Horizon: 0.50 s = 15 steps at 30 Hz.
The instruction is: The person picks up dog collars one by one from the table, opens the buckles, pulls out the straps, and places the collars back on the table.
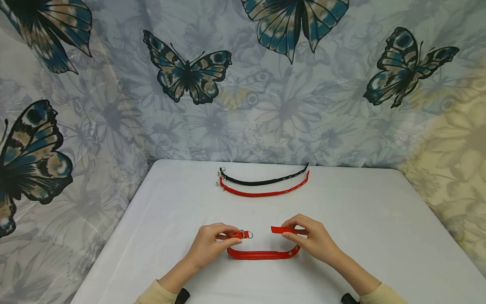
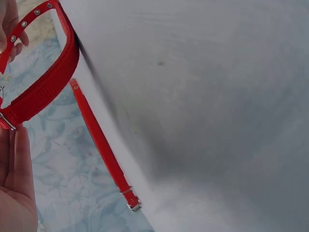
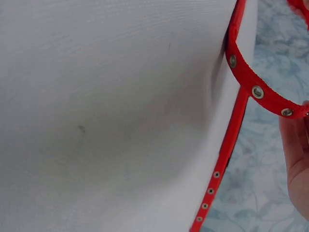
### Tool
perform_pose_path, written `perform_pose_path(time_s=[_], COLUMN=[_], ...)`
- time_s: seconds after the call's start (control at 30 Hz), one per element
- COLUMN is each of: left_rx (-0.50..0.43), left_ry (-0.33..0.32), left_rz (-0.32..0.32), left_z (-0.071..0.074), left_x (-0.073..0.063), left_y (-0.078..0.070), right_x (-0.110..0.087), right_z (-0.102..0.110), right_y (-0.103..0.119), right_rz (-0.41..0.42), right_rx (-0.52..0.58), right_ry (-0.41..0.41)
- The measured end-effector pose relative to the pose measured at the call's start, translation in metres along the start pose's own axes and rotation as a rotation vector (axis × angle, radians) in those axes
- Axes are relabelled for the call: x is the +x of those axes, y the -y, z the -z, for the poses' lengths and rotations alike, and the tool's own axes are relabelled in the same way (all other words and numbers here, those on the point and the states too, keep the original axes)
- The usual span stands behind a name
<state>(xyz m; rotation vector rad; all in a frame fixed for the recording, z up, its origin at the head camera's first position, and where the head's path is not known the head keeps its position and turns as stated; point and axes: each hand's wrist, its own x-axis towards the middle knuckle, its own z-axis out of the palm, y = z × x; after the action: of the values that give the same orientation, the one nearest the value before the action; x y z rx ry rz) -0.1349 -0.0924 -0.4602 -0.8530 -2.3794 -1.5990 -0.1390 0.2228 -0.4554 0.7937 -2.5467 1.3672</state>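
A red pet collar (image 1: 262, 255) is bent into an open loop, its padded band toward the person. My left hand (image 1: 212, 242) pinches the end with the metal buckle and ring (image 1: 246, 234). Opposite it, my right hand (image 1: 313, 240) holds the strap's other end between thumb and fingers, its flat tip (image 1: 279, 230) pointing left at the buckle. A gap separates the two ends. Metal eyelets (image 3: 258, 92) line the strap in the right wrist view. In the left wrist view the wide band (image 2: 53, 87) curves away from the buckle.
Farther back on the white table (image 1: 152, 236) lie a black collar (image 1: 258, 183) and a second red collar (image 1: 262, 194), side by side, buckles to the left. A butterfly-printed cloth (image 1: 212, 135) hangs behind the table.
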Motion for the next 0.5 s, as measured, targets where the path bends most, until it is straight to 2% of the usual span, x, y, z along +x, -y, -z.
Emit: perform_pose_path(time_s=[0.13, 0.3, 0.5], left_rx=[0.001, -0.023, 0.013], left_ry=[-0.002, 0.021, 0.020], left_rz=[0.045, 0.148, 0.250], left_z=[0.002, 0.010, 0.025], left_x=[0.001, 0.002, 0.007], left_y=[0.000, 0.002, 0.006], right_x=[-0.001, -0.003, -0.004], right_z=[0.005, 0.016, 0.031], right_y=[-0.002, -0.006, -0.010], right_rz=[-0.043, -0.139, -0.250], right_rx=[0.003, 0.024, -0.033], right_ry=[-0.008, -0.021, -0.021])
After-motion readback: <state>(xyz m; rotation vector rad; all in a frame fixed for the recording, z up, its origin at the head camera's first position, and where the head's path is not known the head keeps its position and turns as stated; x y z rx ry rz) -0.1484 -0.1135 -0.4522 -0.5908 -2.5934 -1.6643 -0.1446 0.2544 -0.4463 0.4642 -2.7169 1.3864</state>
